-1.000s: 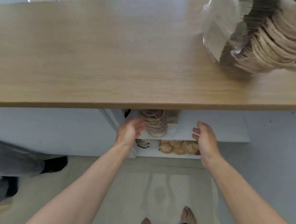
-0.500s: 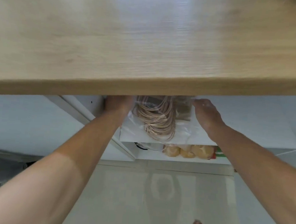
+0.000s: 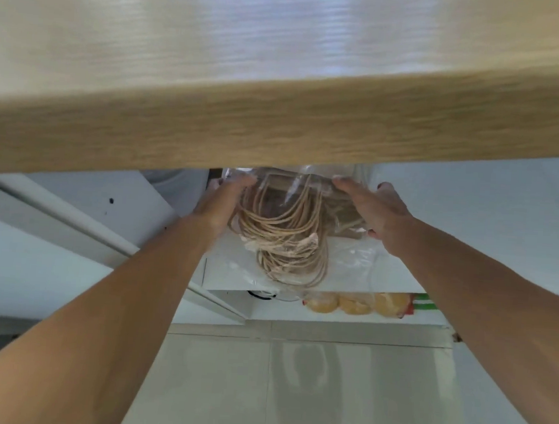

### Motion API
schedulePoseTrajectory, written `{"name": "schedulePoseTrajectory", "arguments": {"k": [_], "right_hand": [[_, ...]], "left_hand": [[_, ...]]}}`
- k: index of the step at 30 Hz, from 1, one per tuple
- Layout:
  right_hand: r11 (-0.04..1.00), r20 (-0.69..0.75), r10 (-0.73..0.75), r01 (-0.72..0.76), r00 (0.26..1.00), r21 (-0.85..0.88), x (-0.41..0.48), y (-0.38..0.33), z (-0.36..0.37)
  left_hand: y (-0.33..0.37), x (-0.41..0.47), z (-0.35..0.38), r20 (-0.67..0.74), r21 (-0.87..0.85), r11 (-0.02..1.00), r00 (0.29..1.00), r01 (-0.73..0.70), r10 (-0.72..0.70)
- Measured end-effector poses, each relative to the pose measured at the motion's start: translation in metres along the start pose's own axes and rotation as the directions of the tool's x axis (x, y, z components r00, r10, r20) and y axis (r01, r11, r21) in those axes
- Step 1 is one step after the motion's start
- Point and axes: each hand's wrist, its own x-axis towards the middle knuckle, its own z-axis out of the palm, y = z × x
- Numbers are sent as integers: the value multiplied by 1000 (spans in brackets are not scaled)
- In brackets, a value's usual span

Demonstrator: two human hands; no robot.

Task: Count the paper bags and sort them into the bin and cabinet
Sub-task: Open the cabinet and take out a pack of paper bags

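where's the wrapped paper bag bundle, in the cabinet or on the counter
In the cabinet: the paper bag bundle lies on the white shelf below the counter, left hand against one side, right hand holding the other.

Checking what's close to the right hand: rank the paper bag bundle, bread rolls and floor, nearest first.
1. paper bag bundle: held by the right hand, on the upper shelf.
2. bread rolls: lower shelf, below.
3. floor: bottom, farthest.

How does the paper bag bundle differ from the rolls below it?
The paper bag bundle sits on the upper shelf, held between left hand and right hand; the pack of rolls lies untouched on the lower shelf. The bundle is brown with looped cord handles; the rolls are round and yellow. Both are in clear plastic.
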Motion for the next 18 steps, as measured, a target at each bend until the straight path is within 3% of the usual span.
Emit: {"name": "schedulePoseTrajectory", "arguments": {"k": [6,13,18], "right_hand": [[998,50,23,-26,998,56,-6,7,-2],[998,12,57,-58,998,33,-23,23,-6],[960,163,25,-69,986,272,-37,26,-15]], "left_hand": [[-4,-7,13,-41,-14,1000,999,25,-25],[-18,-12,9,69,-31,998,996,60,-58],[-25,-28,13,100,-118,992,994,50,-38]]}}
